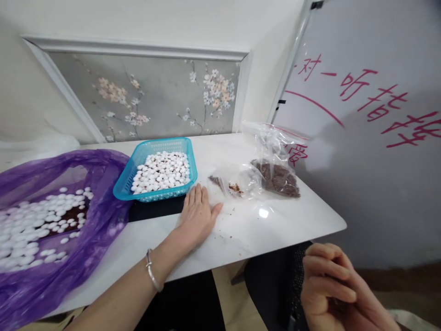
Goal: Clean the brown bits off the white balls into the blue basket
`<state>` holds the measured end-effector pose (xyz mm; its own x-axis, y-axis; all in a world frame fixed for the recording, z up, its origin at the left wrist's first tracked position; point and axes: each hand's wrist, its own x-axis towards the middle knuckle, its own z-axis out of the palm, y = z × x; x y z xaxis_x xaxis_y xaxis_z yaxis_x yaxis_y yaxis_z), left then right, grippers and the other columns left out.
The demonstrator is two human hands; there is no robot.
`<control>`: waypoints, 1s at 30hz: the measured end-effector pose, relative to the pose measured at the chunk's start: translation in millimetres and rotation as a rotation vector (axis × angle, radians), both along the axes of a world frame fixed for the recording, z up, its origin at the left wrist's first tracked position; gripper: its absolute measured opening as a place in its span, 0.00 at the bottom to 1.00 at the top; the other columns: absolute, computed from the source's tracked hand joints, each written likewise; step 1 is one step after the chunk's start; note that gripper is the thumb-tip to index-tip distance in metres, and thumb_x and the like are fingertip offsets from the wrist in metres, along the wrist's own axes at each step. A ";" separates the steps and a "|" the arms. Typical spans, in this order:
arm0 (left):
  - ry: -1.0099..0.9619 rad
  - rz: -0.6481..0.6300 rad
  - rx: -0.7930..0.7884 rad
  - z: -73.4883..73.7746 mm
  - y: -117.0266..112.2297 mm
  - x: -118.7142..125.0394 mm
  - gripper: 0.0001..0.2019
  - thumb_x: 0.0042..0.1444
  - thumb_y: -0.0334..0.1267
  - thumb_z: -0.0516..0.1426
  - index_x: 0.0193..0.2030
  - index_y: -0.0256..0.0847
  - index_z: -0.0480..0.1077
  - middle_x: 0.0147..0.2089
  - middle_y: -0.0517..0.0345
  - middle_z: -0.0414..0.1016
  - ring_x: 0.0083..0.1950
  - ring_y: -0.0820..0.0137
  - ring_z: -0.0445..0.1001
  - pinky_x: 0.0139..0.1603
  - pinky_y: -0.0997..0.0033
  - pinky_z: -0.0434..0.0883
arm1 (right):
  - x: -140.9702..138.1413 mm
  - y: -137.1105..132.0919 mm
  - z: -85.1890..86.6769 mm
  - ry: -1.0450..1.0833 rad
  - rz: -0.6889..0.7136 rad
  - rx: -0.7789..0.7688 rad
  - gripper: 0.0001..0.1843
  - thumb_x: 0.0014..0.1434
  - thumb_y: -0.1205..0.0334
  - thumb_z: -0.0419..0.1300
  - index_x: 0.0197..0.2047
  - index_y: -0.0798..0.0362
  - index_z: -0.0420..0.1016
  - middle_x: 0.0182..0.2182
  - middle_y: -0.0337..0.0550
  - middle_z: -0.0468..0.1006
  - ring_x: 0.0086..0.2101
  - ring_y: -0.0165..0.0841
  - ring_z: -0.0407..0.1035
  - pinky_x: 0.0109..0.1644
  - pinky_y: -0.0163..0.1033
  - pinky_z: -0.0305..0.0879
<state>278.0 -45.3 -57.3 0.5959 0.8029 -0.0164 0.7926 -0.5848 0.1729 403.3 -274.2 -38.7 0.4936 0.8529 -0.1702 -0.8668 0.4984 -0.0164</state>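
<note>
My left hand [197, 214] lies flat on the white table [248, 230], fingers stretched out, just in front of a blue plastic basket [128, 181] filled with white round seeds [161, 172]. A silver bracelet circles that wrist. My right hand [332, 287] is off the table at the lower right, fingers curled inward; what they hold, if anything, is hidden. A small clear bag [241, 184] with reddish bits lies just right of my left hand.
A purple plastic bag [99, 207] with several white seeds on dark matter spreads over the left of the table. A clear bag of brown husks [279, 177] stands at the right. A whiteboard [372, 138] with red writing leans to the right.
</note>
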 end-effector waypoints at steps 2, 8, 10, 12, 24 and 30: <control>-0.010 0.023 0.021 -3.9 17.5 14.5 0.37 0.66 0.51 0.39 0.69 0.17 0.46 0.73 0.27 0.42 0.73 0.48 0.42 0.70 0.48 0.46 | -3.6 3.3 2.3 -0.005 0.035 -0.021 0.15 0.55 0.80 0.61 0.40 0.53 0.68 0.34 0.40 0.74 0.29 0.23 0.74 0.28 0.25 0.76; -0.031 -0.012 -0.038 -6.3 23.2 29.7 0.38 0.65 0.52 0.37 0.68 0.14 0.47 0.73 0.25 0.41 0.73 0.47 0.39 0.70 0.49 0.43 | -7.0 2.7 8.4 -0.057 0.060 -0.047 0.11 0.56 0.79 0.63 0.39 0.56 0.71 0.33 0.41 0.75 0.29 0.23 0.74 0.28 0.23 0.75; -0.037 -0.096 -0.093 -5.2 2.3 24.0 0.39 0.65 0.53 0.37 0.68 0.14 0.47 0.73 0.26 0.40 0.73 0.47 0.39 0.71 0.49 0.43 | -8.1 3.6 9.7 -0.077 0.048 -0.057 0.11 0.55 0.78 0.63 0.39 0.55 0.71 0.33 0.41 0.75 0.28 0.22 0.73 0.27 0.23 0.75; -0.048 -0.196 -0.143 -2.5 -25.1 16.8 0.39 0.65 0.55 0.38 0.69 0.18 0.46 0.73 0.30 0.40 0.74 0.50 0.39 0.71 0.51 0.44 | -9.9 6.0 10.7 -0.087 0.050 -0.074 0.11 0.55 0.78 0.63 0.39 0.55 0.71 0.33 0.40 0.75 0.28 0.22 0.73 0.27 0.23 0.74; -0.134 -0.028 -0.087 4.9 -18.8 -9.6 0.34 0.66 0.46 0.39 0.68 0.13 0.46 0.72 0.21 0.39 0.73 0.43 0.37 0.68 0.37 0.41 | -15.2 3.3 11.5 -0.209 0.054 -0.084 0.11 0.55 0.75 0.64 0.39 0.54 0.71 0.33 0.39 0.76 0.27 0.21 0.72 0.28 0.23 0.74; -0.192 -0.253 -0.149 3.1 -71.4 33.5 0.36 0.67 0.53 0.34 0.69 0.21 0.51 0.72 0.34 0.49 0.73 0.55 0.46 0.70 0.56 0.50 | -22.5 11.0 14.9 -0.222 0.164 -0.065 0.08 0.57 0.74 0.64 0.39 0.54 0.71 0.33 0.40 0.75 0.27 0.21 0.72 0.28 0.23 0.75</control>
<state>311.6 -116.8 -54.2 0.7796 0.6262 0.0094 0.5702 -0.7159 0.4029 380.8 -263.2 -23.8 0.3815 0.9152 -0.1301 -0.9073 0.3438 -0.2421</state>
